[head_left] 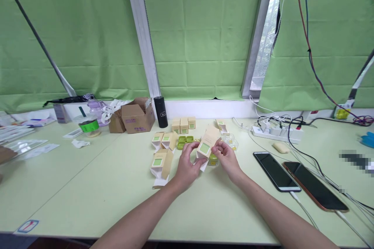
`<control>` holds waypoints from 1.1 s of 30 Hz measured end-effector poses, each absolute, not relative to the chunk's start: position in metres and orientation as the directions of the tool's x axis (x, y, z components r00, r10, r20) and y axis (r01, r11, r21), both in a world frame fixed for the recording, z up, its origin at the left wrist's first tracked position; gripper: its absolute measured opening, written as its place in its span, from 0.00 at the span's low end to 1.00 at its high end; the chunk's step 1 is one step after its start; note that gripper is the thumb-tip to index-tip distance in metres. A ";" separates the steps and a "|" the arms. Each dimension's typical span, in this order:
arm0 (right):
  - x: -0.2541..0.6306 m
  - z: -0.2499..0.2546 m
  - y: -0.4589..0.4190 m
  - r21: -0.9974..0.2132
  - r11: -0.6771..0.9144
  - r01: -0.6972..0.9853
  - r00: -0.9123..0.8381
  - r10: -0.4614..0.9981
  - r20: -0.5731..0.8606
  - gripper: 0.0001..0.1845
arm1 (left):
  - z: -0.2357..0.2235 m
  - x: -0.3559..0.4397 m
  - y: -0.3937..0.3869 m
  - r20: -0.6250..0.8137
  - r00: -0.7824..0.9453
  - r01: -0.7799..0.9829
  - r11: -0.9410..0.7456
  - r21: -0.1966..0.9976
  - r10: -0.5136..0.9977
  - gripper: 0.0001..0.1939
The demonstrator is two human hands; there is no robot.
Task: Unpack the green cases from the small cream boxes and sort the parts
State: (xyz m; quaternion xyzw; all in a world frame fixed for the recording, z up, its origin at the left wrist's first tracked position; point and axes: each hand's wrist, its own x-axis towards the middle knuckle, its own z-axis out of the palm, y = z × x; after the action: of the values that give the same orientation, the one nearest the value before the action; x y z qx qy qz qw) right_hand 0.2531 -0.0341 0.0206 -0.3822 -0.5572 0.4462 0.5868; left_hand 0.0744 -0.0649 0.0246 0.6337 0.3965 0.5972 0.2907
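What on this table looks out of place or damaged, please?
A crumpled white tissue lies near the drink cup, on the left; it looks odd, perhaps like litter. I see no clear spill or damage.

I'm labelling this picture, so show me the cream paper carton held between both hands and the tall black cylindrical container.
Cream paper carton (209, 139), head view: middle of its long face.
Tall black cylindrical container (161, 113), head view: middle of its side.

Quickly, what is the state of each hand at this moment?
Left hand: closed on a beige carton with a green square.
Right hand: bent at the carton's side; whether it grips cannot be told.
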 end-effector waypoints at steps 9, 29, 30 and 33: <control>0.249 0.019 -0.038 -0.936 0.326 -0.134 -0.036 0.942 0.333 0.29 | 0.024 0.073 -0.064 0.528 0.022 0.190 -0.522 0.831 0.849 0.19; 0.250 0.017 -0.036 -0.926 0.365 -0.094 -0.024 0.929 0.368 0.25 | 0.033 0.069 -0.056 0.359 -0.025 -0.186 -0.357 0.915 0.933 0.19; 0.250 0.018 -0.036 -0.918 0.386 -0.087 -0.020 0.921 0.389 0.23 | 0.033 0.068 -0.057 0.408 -0.033 -0.130 -0.408 0.904 0.913 0.17; 0.253 0.020 -0.038 -0.885 0.466 -0.019 0.031 0.885 0.465 0.16 | 0.032 0.067 -0.061 0.633 -0.053 0.135 -0.623 0.771 0.772 0.06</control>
State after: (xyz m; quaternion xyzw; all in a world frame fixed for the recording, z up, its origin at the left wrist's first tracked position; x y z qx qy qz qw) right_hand 0.2529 -0.0375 0.0198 -0.3652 -0.5923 0.3655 0.6183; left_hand 0.0670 -0.0614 0.0325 0.6405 0.3539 0.6335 0.2515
